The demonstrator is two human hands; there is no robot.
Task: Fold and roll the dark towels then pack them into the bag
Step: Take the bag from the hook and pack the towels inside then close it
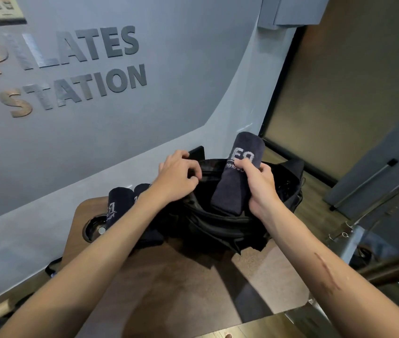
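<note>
A black bag (220, 228) sits open on the wooden table (176, 284). My left hand (177, 175) grips the far left rim of the bag's opening. My right hand (260, 185) holds a rolled dark towel (238, 172) with white lettering, tilted, its lower end inside the opening and its upper end sticking out. Two more rolled dark towels (118, 203) lie on the table left of the bag, partly hidden behind my left forearm.
A grey wall (125, 123) with raised letters stands close behind the table. A round cable hole (95, 229) is cut into the table's left part. Metal frame parts (364, 215) and a dark floor lie to the right.
</note>
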